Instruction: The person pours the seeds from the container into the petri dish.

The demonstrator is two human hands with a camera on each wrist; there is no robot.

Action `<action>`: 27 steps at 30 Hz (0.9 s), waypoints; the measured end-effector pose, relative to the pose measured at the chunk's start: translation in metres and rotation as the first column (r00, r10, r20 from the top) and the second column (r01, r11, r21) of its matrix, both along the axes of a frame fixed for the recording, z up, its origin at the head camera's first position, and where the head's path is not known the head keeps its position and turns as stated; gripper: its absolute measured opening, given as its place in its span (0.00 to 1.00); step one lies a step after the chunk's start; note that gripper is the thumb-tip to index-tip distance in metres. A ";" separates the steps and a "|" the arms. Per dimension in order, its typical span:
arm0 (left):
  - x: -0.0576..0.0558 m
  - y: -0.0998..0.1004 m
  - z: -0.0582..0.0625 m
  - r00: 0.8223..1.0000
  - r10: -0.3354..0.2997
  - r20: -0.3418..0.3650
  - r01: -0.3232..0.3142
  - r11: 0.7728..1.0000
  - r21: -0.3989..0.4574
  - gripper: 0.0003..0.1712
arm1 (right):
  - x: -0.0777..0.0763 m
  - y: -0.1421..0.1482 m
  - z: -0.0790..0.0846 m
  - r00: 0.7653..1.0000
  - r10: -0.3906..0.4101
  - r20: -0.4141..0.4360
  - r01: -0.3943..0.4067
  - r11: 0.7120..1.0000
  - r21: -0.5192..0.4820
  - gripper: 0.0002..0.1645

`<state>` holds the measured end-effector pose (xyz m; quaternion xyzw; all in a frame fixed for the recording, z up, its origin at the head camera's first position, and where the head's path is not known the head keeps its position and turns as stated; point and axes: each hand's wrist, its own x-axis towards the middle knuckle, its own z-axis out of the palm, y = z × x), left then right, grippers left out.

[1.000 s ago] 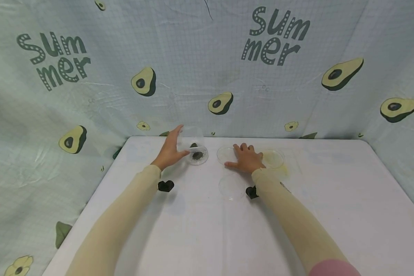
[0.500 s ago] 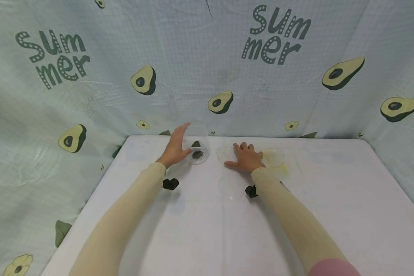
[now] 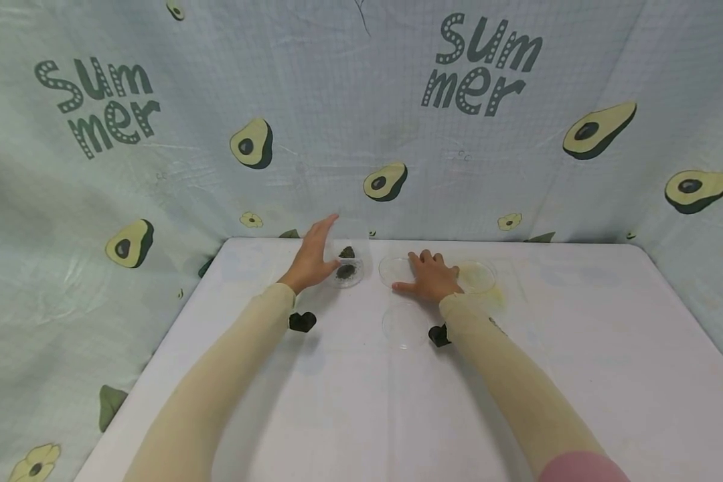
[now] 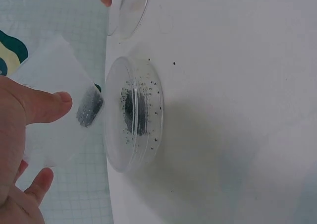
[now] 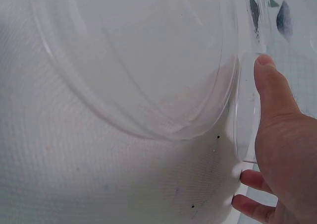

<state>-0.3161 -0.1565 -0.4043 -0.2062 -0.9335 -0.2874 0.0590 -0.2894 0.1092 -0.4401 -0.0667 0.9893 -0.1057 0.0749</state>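
Observation:
My left hand (image 3: 312,258) pinches a clear plastic bag (image 4: 54,65) between thumb and fingers. Dark granules (image 4: 90,107) are bunched in the bag's lower corner, right by the rim of a clear petri dish (image 4: 159,105). That dish holds a dark heap with grains scattered round it. My right hand (image 3: 432,276), fingers spread, rests at the right side of a second petri dish (image 3: 391,273); in the right wrist view its thumb lies along this dish's wall (image 5: 247,120).
A clear round dish or lid (image 3: 402,328) lies nearer on the white table (image 3: 349,415). Another dish with pale yellow contents (image 3: 474,276) stands right of my right hand, beside a yellowish stain (image 3: 497,296). Avocado-print cloth (image 3: 313,134) hangs behind.
My left hand has moved to the right with the bag, bringing the dark granules over the far side of the first dish. My right hand has stayed in place.

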 end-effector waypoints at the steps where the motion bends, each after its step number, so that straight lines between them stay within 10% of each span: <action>1: 0.000 0.001 0.000 1.000 -0.001 -0.002 0.001 1.000 -0.005 0.55 | 0.000 0.000 0.000 1.000 0.000 -0.001 0.000 1.000 0.003 0.58; 27: -0.004 0.022 0.004 0.997 -0.052 -0.063 0.047 0.996 -0.072 0.53 | -0.001 0.000 -0.001 1.000 0.002 -0.021 -0.001 0.999 0.039 0.57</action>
